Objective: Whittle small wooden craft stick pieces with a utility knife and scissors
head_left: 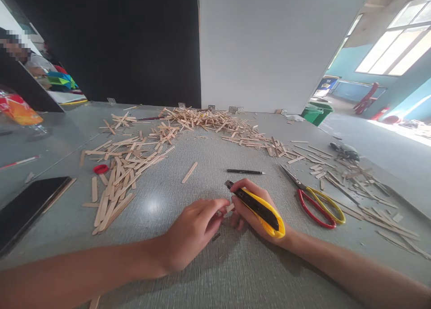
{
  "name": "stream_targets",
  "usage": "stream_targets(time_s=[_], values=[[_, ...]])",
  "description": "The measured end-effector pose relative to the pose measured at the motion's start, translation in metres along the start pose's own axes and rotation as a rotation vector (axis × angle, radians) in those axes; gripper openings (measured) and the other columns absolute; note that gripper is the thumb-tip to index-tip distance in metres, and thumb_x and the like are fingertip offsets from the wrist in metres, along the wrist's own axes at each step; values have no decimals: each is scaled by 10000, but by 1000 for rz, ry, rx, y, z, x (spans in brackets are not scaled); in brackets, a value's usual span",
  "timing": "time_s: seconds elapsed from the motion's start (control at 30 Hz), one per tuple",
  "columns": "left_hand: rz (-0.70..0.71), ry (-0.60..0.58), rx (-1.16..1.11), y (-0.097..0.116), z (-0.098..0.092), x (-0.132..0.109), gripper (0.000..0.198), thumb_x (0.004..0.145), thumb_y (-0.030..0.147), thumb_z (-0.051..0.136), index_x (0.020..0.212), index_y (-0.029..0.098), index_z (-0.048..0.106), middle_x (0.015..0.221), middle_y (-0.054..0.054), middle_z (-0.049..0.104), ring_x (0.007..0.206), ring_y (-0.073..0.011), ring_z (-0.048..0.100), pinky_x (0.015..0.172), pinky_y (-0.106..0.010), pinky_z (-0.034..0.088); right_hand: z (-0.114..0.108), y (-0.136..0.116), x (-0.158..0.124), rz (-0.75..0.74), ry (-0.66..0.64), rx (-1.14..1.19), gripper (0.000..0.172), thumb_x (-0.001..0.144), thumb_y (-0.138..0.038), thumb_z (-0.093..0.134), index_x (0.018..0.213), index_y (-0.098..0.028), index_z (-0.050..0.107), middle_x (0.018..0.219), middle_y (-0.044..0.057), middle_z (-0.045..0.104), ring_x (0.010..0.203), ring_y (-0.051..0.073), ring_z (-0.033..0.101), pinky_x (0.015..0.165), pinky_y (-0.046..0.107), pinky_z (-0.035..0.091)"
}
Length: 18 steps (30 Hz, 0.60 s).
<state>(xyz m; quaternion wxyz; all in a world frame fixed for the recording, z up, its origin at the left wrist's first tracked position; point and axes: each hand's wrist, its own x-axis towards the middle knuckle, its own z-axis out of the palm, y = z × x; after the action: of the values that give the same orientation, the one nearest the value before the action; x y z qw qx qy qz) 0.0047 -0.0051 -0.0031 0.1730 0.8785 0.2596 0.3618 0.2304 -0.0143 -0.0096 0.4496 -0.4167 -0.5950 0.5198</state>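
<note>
My right hand (248, 215) is closed around a yellow and black utility knife (261, 206), whose tip points up and to the left. Close beside it, my left hand (190, 230) has thumb and fingers pinched on a small piece of wooden stick (230, 207). The fingertips of the right hand are near that piece too; whether they touch it I cannot tell. Above the hands, a single wooden craft stick (190, 172) and a black pen (245, 171) lie on the grey table (175, 264). Scissors (316, 203) with red and yellow handles rest to the right.
Craft sticks are heaped at the back (205, 119) and left (116, 188); thin offcuts (387, 219) scatter on the right. A red cap (100, 169), a phone (30, 206) and a bottle (20, 109) are leftward. Black (134, 44) and white (262, 49) panels stand behind; a person (38, 64) sits beyond.
</note>
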Motion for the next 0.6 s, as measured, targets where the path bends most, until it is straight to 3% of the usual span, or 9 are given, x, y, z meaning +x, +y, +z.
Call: stream_targets(time_s=[0.3,0.6], values=[[5,-71,11,3,-2,3,344,1085,28,494,1339,252,552,1123,-44,772,1006,-205,774,879,-323,633,-2,-3,-1,-6,-31,-10,188,1075,-445,660,1121,-289,567,611,-61,728,506,185,744,500,256,600],[16,-195,-1,4,-4,8,364,1064,-30,421,1241,231,604,1041,-34,731,970,-221,703,900,-361,604,0,-3,-1,-21,-45,-52,169,1068,-432,661,1110,-294,574,589,-69,706,507,203,744,502,274,575]])
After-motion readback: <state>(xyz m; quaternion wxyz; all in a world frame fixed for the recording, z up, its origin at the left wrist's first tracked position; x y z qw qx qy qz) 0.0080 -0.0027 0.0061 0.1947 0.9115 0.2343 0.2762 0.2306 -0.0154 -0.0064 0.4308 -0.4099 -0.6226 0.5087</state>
